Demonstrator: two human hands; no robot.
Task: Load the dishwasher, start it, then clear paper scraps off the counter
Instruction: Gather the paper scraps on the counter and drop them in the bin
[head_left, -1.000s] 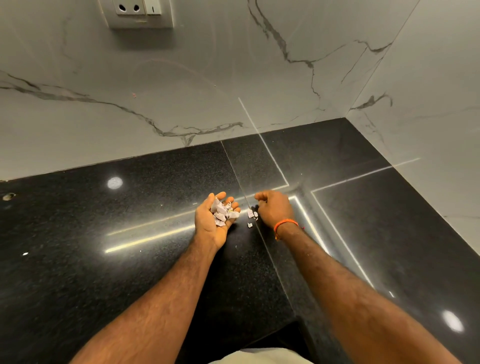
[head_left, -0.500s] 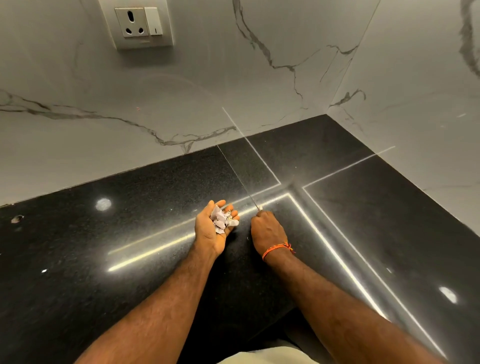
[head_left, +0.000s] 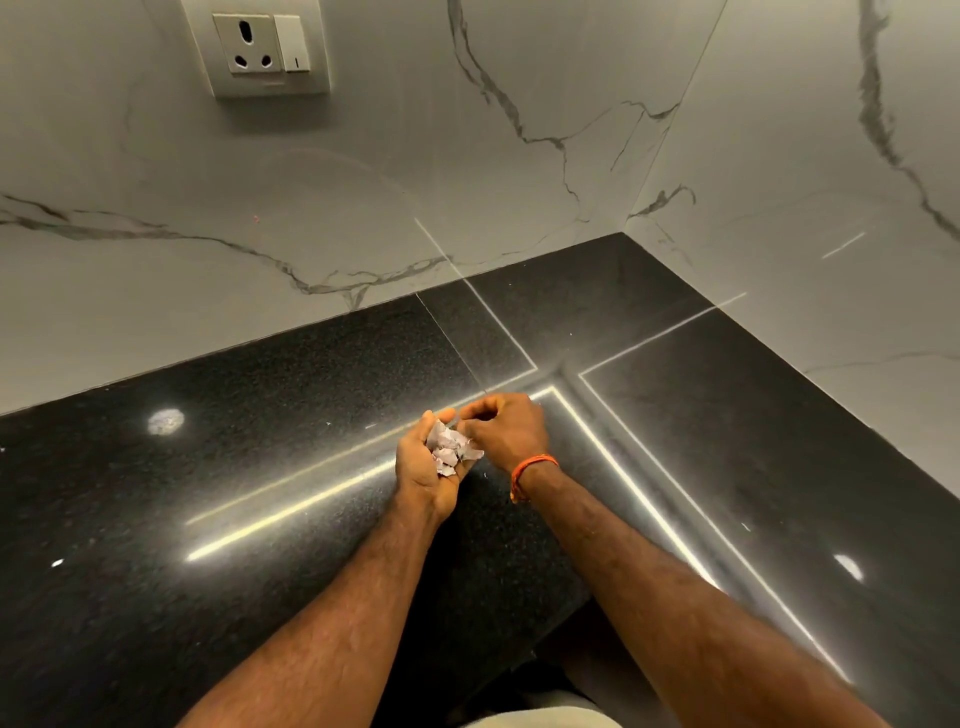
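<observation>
Both hands now meet above the black counter (head_left: 260, 467): the right hand (head_left: 506, 428), half a second ago down on the counter, has lifted over the left hand (head_left: 428, 467), which cups the paper scraps (head_left: 451, 451) palm-up. Right fingers curl over the pile; whether they pinch a scrap is hidden.
</observation>
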